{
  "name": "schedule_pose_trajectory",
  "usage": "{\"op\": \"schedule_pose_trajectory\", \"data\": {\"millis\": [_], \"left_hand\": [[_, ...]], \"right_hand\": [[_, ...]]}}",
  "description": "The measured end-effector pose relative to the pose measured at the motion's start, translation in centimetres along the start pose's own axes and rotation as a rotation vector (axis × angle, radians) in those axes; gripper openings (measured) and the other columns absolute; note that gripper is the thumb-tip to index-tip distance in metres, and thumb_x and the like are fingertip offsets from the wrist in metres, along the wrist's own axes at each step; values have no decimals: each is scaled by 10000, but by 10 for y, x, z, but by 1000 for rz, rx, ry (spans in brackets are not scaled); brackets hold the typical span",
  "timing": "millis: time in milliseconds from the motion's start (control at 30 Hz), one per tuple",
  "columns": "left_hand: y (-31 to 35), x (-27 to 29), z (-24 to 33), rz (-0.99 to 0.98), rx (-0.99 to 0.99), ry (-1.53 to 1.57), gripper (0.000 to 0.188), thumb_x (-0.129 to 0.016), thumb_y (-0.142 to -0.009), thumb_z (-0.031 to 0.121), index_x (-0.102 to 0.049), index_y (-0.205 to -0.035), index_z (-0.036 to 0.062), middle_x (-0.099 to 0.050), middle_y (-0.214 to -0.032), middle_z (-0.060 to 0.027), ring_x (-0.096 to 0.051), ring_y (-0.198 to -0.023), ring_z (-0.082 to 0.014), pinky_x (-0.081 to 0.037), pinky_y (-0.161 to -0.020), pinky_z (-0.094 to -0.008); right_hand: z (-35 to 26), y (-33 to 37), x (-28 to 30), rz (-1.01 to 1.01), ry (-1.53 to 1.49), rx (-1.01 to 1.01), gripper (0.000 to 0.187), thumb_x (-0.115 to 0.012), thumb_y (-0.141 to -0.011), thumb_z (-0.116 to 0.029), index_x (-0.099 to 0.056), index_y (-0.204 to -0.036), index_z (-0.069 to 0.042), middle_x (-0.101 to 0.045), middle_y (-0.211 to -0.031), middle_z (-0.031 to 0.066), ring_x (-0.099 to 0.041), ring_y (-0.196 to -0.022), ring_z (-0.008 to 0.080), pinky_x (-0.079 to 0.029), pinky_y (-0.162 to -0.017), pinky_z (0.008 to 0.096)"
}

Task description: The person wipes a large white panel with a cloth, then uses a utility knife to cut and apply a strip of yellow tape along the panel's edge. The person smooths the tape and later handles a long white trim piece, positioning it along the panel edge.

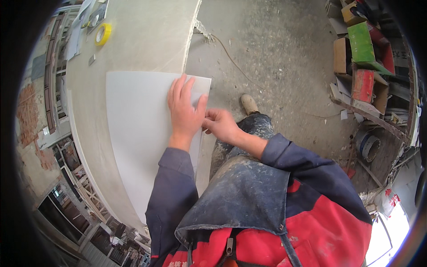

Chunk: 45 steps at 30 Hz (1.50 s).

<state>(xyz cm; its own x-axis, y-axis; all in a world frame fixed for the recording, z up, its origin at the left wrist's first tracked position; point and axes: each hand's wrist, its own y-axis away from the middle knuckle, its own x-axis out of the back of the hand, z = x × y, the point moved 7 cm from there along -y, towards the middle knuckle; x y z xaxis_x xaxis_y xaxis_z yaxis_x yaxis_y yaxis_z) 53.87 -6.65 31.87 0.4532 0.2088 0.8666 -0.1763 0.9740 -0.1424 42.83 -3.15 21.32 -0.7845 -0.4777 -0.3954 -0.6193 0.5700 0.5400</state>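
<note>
A large white sheet (138, 115) lies flat on a pale worktable (142, 40), its right edge sticking out past the table's side. My left hand (184, 109) rests palm down on the sheet near that edge, fingers stretched out and slightly spread. Beside it, my right hand (221, 124) is closed at the sheet's right edge, thumb and fingers pinched together. What the pinch holds, if anything, is hidden behind the fingers.
A yellow tape roll (103, 34) and a small grey piece (91, 59) lie on the table's far left. Open cardboard boxes, one green (361, 42) and one red (363, 85), are stacked at right. A thin cord (233, 62) crosses the floor. A bucket (369, 147) sits lower right.
</note>
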Motion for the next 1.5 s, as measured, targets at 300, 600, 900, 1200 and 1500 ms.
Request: {"op": "schedule_pose_trajectory", "data": {"millis": [300,600,900,1200,1500], "left_hand": [[-27,-27,-1,-105,56,-100,427,-715,-920,314,-665,-1295,117,-521,-1504,-84,-282,-1505,-391,-92,-1203,-676],[-33,-33,7,-84,145,-198,388,-776,-858,287,-677,-1182,97,-560,-1417,-76,-305,-1491,-379,-111,-1204,-683],[-34,-29,12,-135,126,-252,433,-779,-836,229,-623,-1226,120,-584,-1407,-60,-329,-1490,-374,-158,-1194,-679],[-37,-35,15,-146,139,-277,393,-773,-856,257,-662,-1200,102,-580,-1390,-83,-328,-1479,-393,-164,-1178,-702],[-39,-35,21,-138,127,-357,344,-719,-840,177,-671,-1164,71,-604,-1336,-92,-365,-1438,-429,-218,-1149,-706]], "right_hand": [[-4,1,2,15,90,-38,225,-736,-942,-215,-725,-957,9,-723,-763,89,-656,-678,153,-523,-657,356],[6,-3,1,16,102,-11,231,-707,-944,-188,-736,-1049,16,-745,-797,116,-700,-716,191,-539,-689,370],[-10,3,2,-5,88,-74,245,-700,-937,-168,-740,-1105,5,-722,-802,109,-667,-728,172,-533,-715,367],[-2,-1,3,-24,67,-79,227,-700,-935,-155,-741,-1091,5,-742,-834,120,-687,-746,186,-535,-722,370],[-5,-3,2,-80,113,-124,211,-715,-903,-136,-743,-1049,13,-758,-872,156,-722,-802,216,-545,-742,384]]}}
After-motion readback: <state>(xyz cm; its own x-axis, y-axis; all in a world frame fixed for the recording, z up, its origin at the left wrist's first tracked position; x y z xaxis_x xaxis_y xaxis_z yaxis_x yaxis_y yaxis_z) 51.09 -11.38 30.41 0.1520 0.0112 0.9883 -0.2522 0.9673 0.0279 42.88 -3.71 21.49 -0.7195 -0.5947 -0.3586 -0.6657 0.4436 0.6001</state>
